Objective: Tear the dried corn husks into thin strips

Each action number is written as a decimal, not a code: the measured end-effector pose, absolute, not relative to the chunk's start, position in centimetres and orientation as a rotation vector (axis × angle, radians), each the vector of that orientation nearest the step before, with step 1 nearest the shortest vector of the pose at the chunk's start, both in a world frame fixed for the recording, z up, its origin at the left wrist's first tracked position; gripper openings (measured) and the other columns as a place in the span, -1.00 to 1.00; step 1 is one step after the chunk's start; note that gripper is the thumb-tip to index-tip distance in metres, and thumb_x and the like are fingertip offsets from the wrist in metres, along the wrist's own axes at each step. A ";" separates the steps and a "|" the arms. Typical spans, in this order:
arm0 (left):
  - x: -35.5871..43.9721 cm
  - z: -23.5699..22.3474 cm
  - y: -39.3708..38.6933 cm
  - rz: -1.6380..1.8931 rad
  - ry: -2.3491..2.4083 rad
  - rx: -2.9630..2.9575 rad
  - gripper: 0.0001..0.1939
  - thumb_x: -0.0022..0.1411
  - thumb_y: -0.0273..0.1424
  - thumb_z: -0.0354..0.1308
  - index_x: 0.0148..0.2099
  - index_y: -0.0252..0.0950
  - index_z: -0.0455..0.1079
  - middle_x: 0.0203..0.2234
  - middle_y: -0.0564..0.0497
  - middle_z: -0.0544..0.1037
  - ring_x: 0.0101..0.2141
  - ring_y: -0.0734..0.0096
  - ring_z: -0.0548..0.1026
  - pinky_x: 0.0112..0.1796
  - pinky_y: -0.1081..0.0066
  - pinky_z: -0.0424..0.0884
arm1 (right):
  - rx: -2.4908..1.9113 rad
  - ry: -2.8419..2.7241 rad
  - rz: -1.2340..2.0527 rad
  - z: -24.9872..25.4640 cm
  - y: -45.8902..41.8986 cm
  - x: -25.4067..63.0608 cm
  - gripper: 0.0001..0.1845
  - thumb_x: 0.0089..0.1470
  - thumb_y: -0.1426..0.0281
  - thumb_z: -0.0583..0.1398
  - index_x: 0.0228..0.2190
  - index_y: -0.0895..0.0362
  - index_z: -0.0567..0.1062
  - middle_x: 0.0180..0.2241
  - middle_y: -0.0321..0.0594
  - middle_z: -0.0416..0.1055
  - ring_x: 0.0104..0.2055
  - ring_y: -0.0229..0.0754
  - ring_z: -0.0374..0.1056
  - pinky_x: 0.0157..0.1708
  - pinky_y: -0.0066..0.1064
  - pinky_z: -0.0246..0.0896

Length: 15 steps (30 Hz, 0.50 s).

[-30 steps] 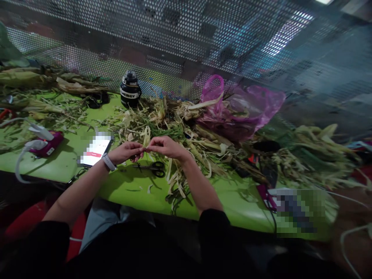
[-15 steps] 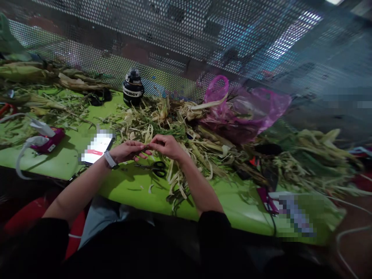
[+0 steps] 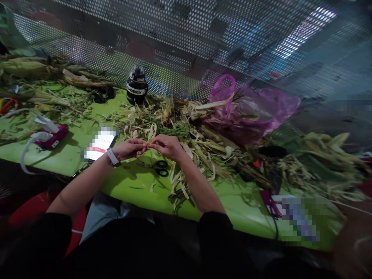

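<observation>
My left hand [image 3: 131, 148] and my right hand [image 3: 169, 147] meet fingertip to fingertip above the green table [image 3: 128, 188]. Both are closed in a pinch; whatever sits between the fingers is too small to make out. A pale watch band [image 3: 111, 155] circles my left wrist. Just below the hands lies a pair of black-handled scissors [image 3: 160, 169]. Behind them spreads a heap of pale and green plant strips [image 3: 177, 128], with some strips hanging toward the table's front edge. A lit phone [image 3: 101, 140] rests beside my left wrist.
A black bottle [image 3: 136, 86] stands at the back by a perforated metal screen [image 3: 180, 46]. To the right is a pink plastic bag [image 3: 247, 120] among the scraps. A purple charger block [image 3: 55, 136] with white plugs sits left. Another person's arm [image 3: 353, 228] shows at far right.
The whole view has shifted slightly, so things appear a little further right. My hands stay pinched together, with the left fingers drawn in closer.
</observation>
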<state>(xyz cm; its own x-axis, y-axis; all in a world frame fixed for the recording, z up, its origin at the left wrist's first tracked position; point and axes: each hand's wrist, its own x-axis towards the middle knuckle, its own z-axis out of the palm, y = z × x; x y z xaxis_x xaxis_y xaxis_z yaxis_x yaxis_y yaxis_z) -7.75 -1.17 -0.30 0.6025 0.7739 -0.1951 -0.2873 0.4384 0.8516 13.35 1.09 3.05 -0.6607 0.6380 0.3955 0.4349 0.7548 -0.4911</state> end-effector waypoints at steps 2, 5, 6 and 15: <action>-7.7 -0.2 -1.3 0.721 0.618 0.901 -0.77 0.05 -0.37 0.33 -0.35 -0.46 0.43 -0.61 0.09 0.38 -0.65 0.71 0.25 -0.61 0.64 0.30 | -0.861 -2.378 0.499 3.1 1.2 13.6 -0.64 0.09 0.09 0.19 -0.40 0.15 0.52 -0.48 -0.24 0.42 -0.48 -0.30 0.19 -0.42 -0.46 0.00; -7.5 -0.2 -1.4 0.714 0.611 0.916 -0.77 0.06 -0.38 0.32 -0.33 -0.46 0.43 -0.59 0.09 0.39 -0.65 0.72 0.23 -0.63 0.64 0.27 | -0.857 -2.349 0.615 3.1 1.5 13.9 -0.62 0.08 0.08 0.19 -0.41 0.16 0.51 -0.50 -0.27 0.38 -0.50 -0.32 0.15 -0.44 -0.46 -0.02; -7.5 -0.1 -1.4 0.714 0.607 0.917 -0.77 0.06 -0.38 0.32 -0.33 -0.46 0.43 -0.59 0.09 0.38 -0.65 0.72 0.23 -0.63 0.64 0.26 | -0.848 -2.340 0.656 3.1 1.6 14.0 -0.62 0.09 0.08 0.19 -0.41 0.17 0.51 -0.51 -0.27 0.37 -0.50 -0.32 0.14 -0.45 -0.47 -0.03; -7.4 0.2 -1.5 0.686 0.629 0.993 -0.74 0.10 -0.33 0.29 -0.29 -0.47 0.42 -0.62 0.11 0.35 -0.65 0.70 0.22 -0.62 0.63 0.25 | -0.903 -2.249 0.725 2.5 1.9 13.5 -0.64 0.06 0.11 0.22 -0.41 0.19 0.50 -0.60 -0.36 0.24 -0.55 -0.36 0.05 -0.49 -0.48 -0.07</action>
